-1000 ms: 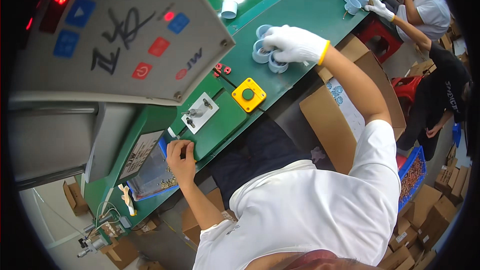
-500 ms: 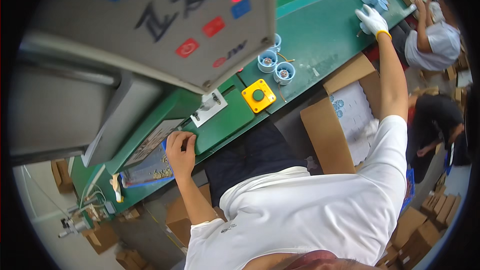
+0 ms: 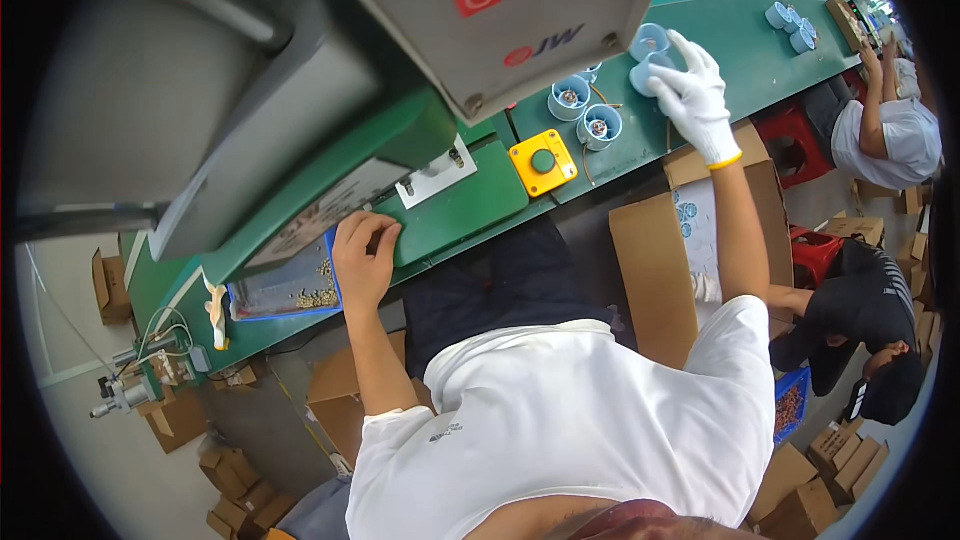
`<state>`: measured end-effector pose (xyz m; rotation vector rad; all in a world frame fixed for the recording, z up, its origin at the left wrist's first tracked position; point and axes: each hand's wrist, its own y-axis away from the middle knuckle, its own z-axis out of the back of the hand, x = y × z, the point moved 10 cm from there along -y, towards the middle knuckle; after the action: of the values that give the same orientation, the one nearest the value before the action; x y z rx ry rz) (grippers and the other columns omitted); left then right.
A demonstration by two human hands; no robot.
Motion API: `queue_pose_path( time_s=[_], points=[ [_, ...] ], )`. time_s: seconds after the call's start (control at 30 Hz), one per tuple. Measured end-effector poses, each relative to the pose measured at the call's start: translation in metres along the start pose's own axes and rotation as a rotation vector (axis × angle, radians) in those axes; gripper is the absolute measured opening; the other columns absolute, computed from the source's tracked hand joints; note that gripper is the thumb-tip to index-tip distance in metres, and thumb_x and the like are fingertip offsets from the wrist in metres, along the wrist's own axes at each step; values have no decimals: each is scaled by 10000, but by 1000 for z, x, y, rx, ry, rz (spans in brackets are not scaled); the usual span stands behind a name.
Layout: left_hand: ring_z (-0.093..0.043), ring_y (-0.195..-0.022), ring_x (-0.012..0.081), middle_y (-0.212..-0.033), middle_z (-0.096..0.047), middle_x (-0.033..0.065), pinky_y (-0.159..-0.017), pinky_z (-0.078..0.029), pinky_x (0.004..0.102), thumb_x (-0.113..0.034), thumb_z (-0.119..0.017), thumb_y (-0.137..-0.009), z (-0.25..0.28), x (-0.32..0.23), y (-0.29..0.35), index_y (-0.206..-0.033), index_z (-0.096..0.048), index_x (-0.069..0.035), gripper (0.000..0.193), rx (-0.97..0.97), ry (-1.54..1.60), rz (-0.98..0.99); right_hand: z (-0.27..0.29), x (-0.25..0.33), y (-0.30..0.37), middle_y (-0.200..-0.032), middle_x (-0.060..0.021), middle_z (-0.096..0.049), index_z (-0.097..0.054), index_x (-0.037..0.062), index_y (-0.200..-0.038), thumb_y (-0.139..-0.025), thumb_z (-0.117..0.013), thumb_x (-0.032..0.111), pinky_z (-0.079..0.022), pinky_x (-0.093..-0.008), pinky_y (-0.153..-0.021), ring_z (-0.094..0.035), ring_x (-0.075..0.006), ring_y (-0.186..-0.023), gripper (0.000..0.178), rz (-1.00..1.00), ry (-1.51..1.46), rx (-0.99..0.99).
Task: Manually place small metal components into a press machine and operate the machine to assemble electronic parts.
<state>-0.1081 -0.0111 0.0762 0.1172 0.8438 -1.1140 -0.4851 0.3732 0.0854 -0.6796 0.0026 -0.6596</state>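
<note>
My right hand (image 3: 695, 105), in a white knit glove with a yellow cuff, is closed round a light-blue round plastic housing (image 3: 652, 75) above the green bench. A second blue housing (image 3: 650, 41) is right beside it, under the fingertips; whether I grip it too I cannot tell. Two open housings with metal parts inside, one of them a near housing (image 3: 600, 127), stand to the left with brown wires. My bare left hand (image 3: 366, 252) rests at the bench edge, fingers curled and thumb near them; anything inside is hidden. Beside it lies a blue tray (image 3: 285, 302) of small brass-coloured pieces.
A grey-and-green machine (image 3: 330, 140) overhangs the bench at left, above a metal fixture plate (image 3: 440, 178). A yellow box with a green button (image 3: 543, 161) sits near the edge. An open carton (image 3: 655, 275) stands below. Other people work at right; more housings (image 3: 792, 25) stand farther along.
My right hand has come back leftward from the far housings, bringing blue housing with it. My left hand stays by the tray, fingers still curled. The view has shifted.
</note>
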Motion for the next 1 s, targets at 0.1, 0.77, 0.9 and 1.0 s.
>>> queue_pose_path(
  time_s=[0.1,0.77,0.9,1.0],
  points=[
    [-672,-884,270,-965,-723,91,-772,-541,375,-14,-837,-885,3,-2,3,-950,-776,-20,89,-5,-11,2,31,47,-11,-1656,-252,-547,-869,188,-1173,-958,-843,230,-441,-488,-1237,-548,-441,-1478,220,87,37,-220],
    [-752,-858,205,-1001,-792,123,-778,-585,312,52,-853,-886,27,5,19,-1038,-810,38,159,-189,193,-65,-11,336,-46,-1063,-83,-760,-754,91,-1228,-742,-966,298,-568,-461,-809,-721,-343,-925,569,24,-574,-246],
    [-739,-853,223,-977,-789,106,-737,-574,330,13,-871,-874,23,0,20,-1014,-822,12,148,-167,147,-88,-19,341,-54,-1043,-93,-754,-762,101,-1152,-750,-955,304,-569,-445,-794,-723,-334,-921,490,18,-485,-116],
    [-729,-863,254,-957,-786,97,-733,-572,362,-17,-880,-868,21,1,17,-1012,-827,-13,153,-180,141,-108,-43,337,-58,-1001,-110,-743,-763,76,-1113,-751,-946,284,-571,-452,-774,-718,-343,-880,457,-51,-484,80]
  ],
)
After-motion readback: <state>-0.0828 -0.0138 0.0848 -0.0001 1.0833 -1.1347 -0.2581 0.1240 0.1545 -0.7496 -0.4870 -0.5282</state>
